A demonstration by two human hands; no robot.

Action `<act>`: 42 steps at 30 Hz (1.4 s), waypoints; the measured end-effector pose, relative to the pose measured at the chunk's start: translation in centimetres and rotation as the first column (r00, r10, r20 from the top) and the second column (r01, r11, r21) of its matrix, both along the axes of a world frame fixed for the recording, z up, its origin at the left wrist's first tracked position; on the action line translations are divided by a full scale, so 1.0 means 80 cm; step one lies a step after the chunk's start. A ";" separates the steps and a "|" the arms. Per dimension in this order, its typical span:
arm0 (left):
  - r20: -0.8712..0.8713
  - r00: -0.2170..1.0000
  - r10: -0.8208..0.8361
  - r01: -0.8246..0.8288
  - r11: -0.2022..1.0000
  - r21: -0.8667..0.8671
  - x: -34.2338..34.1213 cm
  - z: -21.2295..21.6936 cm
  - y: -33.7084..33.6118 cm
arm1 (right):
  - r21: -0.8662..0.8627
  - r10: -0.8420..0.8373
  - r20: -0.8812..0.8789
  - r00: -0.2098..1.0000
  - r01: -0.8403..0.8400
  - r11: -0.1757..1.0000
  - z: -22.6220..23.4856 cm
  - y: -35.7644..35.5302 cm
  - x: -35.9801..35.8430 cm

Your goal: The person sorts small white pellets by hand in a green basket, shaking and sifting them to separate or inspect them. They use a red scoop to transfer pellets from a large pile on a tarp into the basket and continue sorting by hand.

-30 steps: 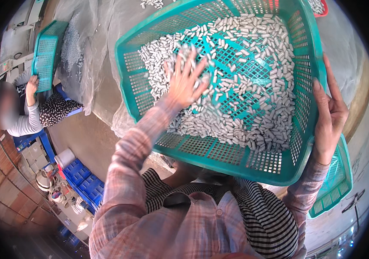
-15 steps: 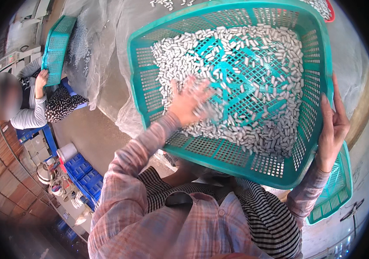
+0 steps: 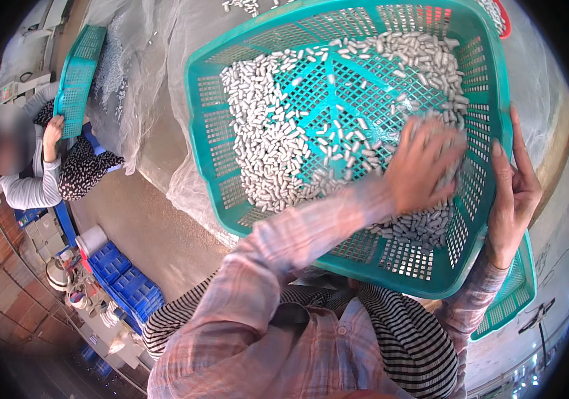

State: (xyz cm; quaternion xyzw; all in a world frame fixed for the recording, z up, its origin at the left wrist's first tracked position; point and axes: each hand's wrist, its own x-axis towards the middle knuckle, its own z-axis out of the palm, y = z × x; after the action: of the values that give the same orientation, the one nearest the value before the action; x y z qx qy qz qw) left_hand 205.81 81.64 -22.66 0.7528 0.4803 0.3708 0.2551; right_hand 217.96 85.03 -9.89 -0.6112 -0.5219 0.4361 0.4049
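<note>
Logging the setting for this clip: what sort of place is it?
Probably a small sorting workshop: a teal basket of white pellets, a second worker with another basket, and blue crates on the floor.

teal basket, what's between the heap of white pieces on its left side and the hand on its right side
In the head view, a thinly covered stretch of the teal basket floor: scattered white pieces over open mesh, between the heap and the left hand.
</note>
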 end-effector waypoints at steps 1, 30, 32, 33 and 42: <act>-0.083 0.981 -0.174 0.174 0.985 -0.010 -0.011 -0.005 -0.033 | -0.006 -0.011 -0.004 1.000 0.011 1.000 0.000 -0.001 0.000; -0.567 0.813 0.134 -0.173 0.985 -0.015 -0.203 -0.074 0.017 | -0.014 0.032 0.047 0.998 -0.032 0.999 -0.016 0.019 0.005; -0.540 0.806 0.242 -0.304 0.952 -0.028 -0.129 -0.060 0.060 | 0.002 0.084 0.122 0.989 -0.085 0.996 -0.014 0.052 -0.002; -0.449 0.857 0.254 -0.276 0.961 0.017 -0.081 -0.045 0.069 | -0.026 0.143 0.182 0.973 -0.140 0.990 -0.015 0.078 -0.001; -0.554 0.654 -0.515 0.274 0.844 -0.462 -0.220 -0.042 -0.055 | 0.047 -0.031 0.056 0.998 0.029 0.998 -0.037 0.007 0.014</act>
State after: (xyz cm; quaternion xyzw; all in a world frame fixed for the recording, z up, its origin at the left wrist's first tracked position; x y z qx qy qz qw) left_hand 188.18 77.25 -25.98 0.8655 0.4160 -0.0729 0.2693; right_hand 219.11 85.62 -12.83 -0.6215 -0.5339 0.4002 0.4105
